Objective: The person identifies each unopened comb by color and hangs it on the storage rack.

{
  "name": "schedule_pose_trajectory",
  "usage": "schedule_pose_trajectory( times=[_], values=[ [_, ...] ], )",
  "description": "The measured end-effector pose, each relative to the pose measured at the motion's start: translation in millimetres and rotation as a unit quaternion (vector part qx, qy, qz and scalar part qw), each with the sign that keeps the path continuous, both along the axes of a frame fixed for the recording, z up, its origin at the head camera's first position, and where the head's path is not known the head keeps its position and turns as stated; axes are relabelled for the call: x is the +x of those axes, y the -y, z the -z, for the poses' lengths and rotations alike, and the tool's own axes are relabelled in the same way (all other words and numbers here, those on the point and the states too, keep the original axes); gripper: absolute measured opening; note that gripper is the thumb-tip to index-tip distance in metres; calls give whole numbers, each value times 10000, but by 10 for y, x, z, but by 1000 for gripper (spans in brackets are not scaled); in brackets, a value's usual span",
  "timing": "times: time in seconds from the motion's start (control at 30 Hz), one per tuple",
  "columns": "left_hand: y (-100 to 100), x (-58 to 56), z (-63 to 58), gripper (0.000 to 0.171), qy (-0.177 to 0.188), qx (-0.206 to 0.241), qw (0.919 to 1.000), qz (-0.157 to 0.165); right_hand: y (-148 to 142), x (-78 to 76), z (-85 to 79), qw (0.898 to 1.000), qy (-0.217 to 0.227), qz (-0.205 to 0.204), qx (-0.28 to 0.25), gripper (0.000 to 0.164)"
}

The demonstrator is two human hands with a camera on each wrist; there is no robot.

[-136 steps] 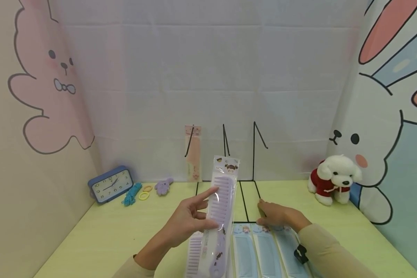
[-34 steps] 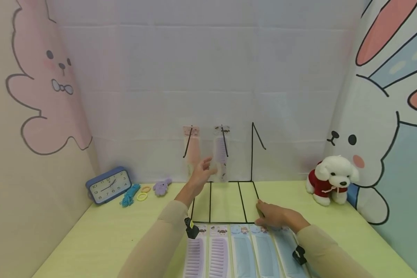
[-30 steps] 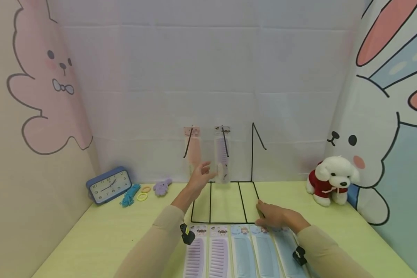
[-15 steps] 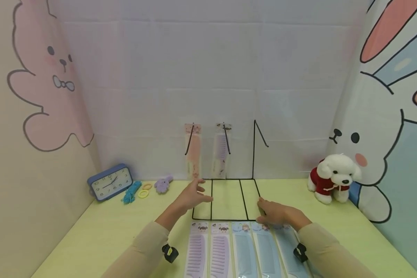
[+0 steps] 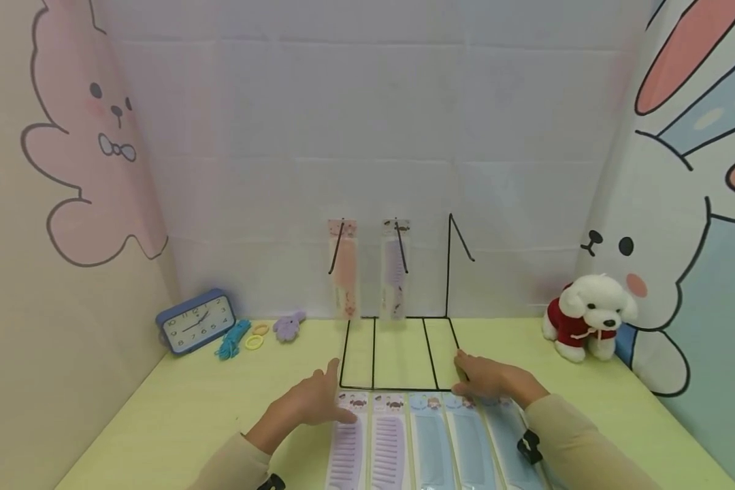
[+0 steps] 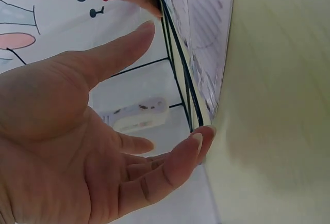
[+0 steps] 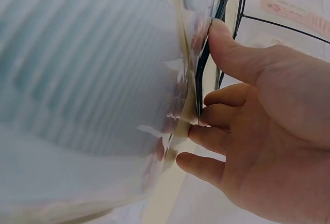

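Observation:
My left hand (image 5: pixel 309 401), fingers spread and holding nothing, hovers beside the nearest packaged purple comb (image 5: pixel 346 452); its thumb overlaps that pack in the head view. Another packaged purple comb (image 5: pixel 388 446) lies to its right, then several packaged blue combs (image 5: pixel 431 449). My right hand (image 5: pixel 490 378) grips the front right corner of the black wire rack (image 5: pixel 398 389), thumb and fingers about the wire. From the rack's left hook hangs a packaged pink comb (image 5: pixel 344 272); a packaged purple comb (image 5: pixel 394 279) hangs from the middle one. The right hook (image 5: pixel 462 239) is bare.
A blue clock (image 5: pixel 197 322), blue cord (image 5: pixel 233 340), two hair rings (image 5: pixel 254 342) and a small purple toy (image 5: pixel 288 328) sit at the back left of the table (image 5: pixel 177 422). A white plush dog (image 5: pixel 591 316) stands at the back right. Cloth walls enclose the table.
The purple comb pack that my left hand held now hangs on the middle hook. That hand let go and came back down towards the packs in front. My right hand stayed at the rack's corner.

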State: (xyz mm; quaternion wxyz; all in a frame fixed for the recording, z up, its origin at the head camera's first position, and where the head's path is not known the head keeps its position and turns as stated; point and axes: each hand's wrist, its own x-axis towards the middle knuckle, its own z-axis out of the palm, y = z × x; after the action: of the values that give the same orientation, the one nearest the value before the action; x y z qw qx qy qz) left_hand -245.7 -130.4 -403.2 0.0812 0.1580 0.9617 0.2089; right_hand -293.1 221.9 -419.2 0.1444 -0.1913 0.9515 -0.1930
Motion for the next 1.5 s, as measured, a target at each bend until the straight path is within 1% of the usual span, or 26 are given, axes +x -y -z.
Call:
schedule_pose_trajectory(
  times=[0.07,0.23,0.27,0.3,0.37,0.47,0.5,0.57,0.6,0.73,0.9,0.97,1.07,1.13,1.23,1.3,1.4,1.47,1.5],
  values=[
    [19,80,24,113,149,-67,9999,39,-1,0,6,10000,15,1,3,77],
    [9,252,78,114,574,84,9983,72,-1,5,2,9999,102,-35,51,79],
    [-1,276,80,114,596,123,9981,89,-2,8,-4,9999,77,-33,63,77],
    [-11,294,79,114,602,164,9980,126,-2,4,-11,10000,50,-38,63,71],
    [-32,321,72,113,612,233,9976,205,0,0,-28,9999,-20,-83,75,52],
    [-58,342,85,113,590,260,9977,195,4,-9,-29,9999,-30,-69,74,52],
    [-62,348,100,114,508,196,9984,168,6,-11,-25,9999,-11,-60,80,55],
    [-75,358,140,117,378,32,9993,49,11,-7,-9,10000,39,-17,75,73],
    [-81,366,165,118,304,-75,9995,3,11,-5,2,9999,80,15,68,79],
    [-110,399,247,125,54,-442,9990,-89,13,2,32,9999,114,22,63,80],
    [-136,438,279,122,-97,-523,9986,-46,6,-5,17,10000,30,-23,39,80],
    [-142,450,273,119,-106,-527,9986,4,0,-10,3,10000,20,-36,25,79],
    [-150,463,252,114,-19,-489,9988,50,-5,-16,-16,10000,25,-73,0,76],
    [-149,472,236,109,20,-435,9990,68,-4,-20,-20,9999,14,-103,11,63],
    [-142,475,219,103,70,-351,9993,114,1,-23,-21,9999,9,-138,15,36],
    [-130,476,211,101,83,-284,9995,150,4,-26,-13,9999,10,-138,-12,29],
    [-107,470,211,101,107,-190,9996,169,9,-23,-8,9999,18,-138,-22,29],
    [-89,463,224,100,88,-95,9998,169,7,-21,-2,9999,23,-116,-22,42],
    [-77,455,234,99,74,-39,9998,181,7,-20,-1,9999,25,-100,-8,45]
  ],
)
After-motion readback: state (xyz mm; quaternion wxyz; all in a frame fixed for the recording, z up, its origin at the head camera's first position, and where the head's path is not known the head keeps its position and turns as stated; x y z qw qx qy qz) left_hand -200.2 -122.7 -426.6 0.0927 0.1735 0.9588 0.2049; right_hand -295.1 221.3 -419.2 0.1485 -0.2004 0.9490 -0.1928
